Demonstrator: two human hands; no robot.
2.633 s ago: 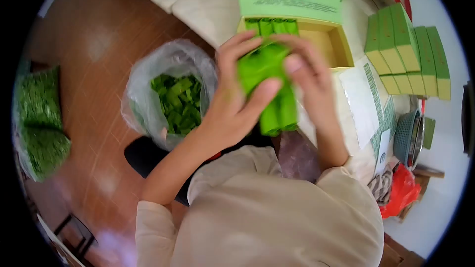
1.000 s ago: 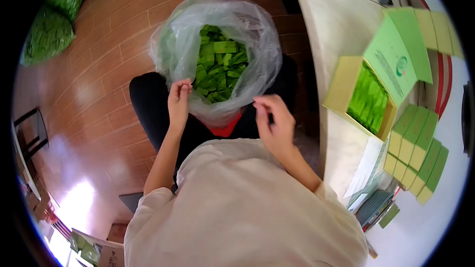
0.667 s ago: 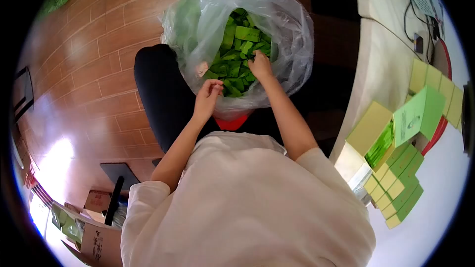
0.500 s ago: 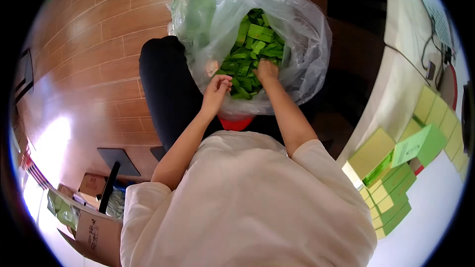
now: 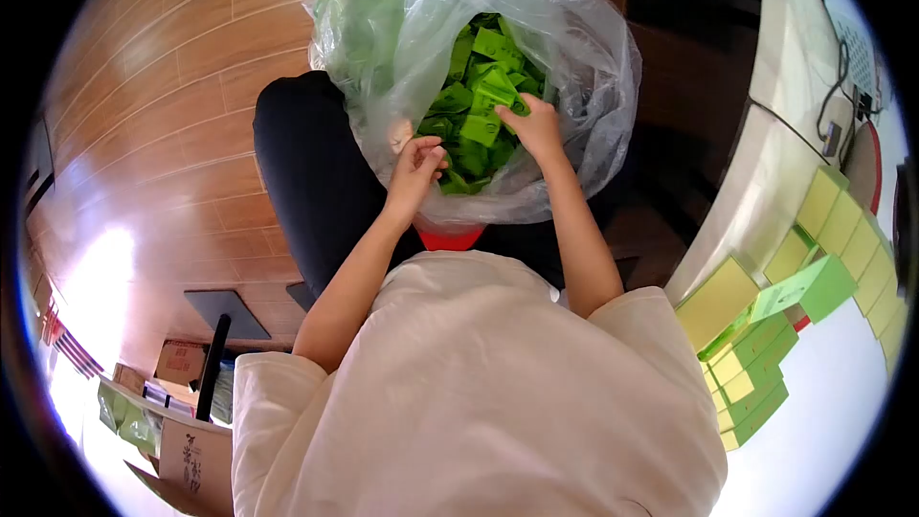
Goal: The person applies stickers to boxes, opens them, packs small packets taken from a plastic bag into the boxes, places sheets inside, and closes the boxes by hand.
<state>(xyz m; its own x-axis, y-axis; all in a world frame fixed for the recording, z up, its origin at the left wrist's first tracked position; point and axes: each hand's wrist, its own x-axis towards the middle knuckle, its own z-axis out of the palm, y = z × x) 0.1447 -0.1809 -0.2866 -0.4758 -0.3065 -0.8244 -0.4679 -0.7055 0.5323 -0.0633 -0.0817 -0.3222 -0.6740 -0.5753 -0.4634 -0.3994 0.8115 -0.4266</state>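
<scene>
A large clear plastic bag [image 5: 593, 86] stands open between the knees, with many small green packets [image 5: 464, 124] inside. Inside its mouth, at the right, my right hand [image 5: 536, 124] pinches a green packet [image 5: 495, 88] between thumb and fingers, above the pile. My left hand [image 5: 417, 165] is at the bag's near left rim, fingers curled and thumb close to them; whether it holds anything is too small to tell.
At the right, an open green box [image 5: 718, 304] stands on a cloth-covered table [image 5: 737, 201], beside stacked green and yellow boxes [image 5: 756, 383]. A cable and a small device lie behind them. Cardboard boxes [image 5: 187, 460] stand at the lower left.
From the table, both hands have come to the bag. My right hand reached into the packets and has now risen slightly with one. The view has swung left, shifting the boxes toward the lower right.
</scene>
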